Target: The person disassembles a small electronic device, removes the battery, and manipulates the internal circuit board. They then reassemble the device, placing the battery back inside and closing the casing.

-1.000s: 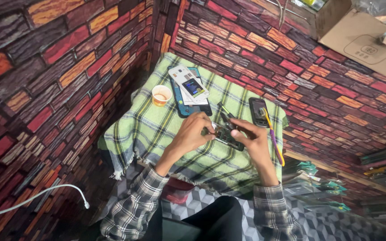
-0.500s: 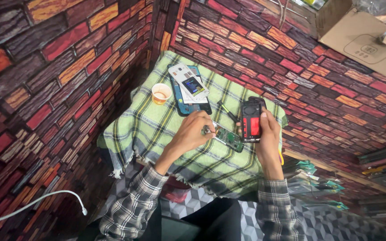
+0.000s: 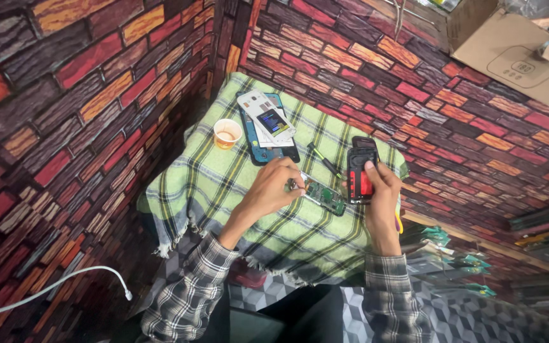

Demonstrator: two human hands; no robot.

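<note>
The right hand (image 3: 381,190) has lifted the phone shell (image 3: 361,170) upright over the table (image 3: 223,184). It grips the shell; the left hand (image 3: 274,185) pinches the green circuit board (image 3: 325,197), thin and fragile, best held by its edges.

Left hand (image 3: 274,184) covers the near end of the circuit board (image 3: 325,197); the small metal part at its fingertips is too small to identify. Right hand (image 3: 379,190) hides the lower phone shell (image 3: 361,171). Cloth (image 3: 217,184) conceals the desk entirely. Cable (image 3: 46,289) runs off the left edge. Carton (image 3: 509,54) is cut by the top edge.
</note>
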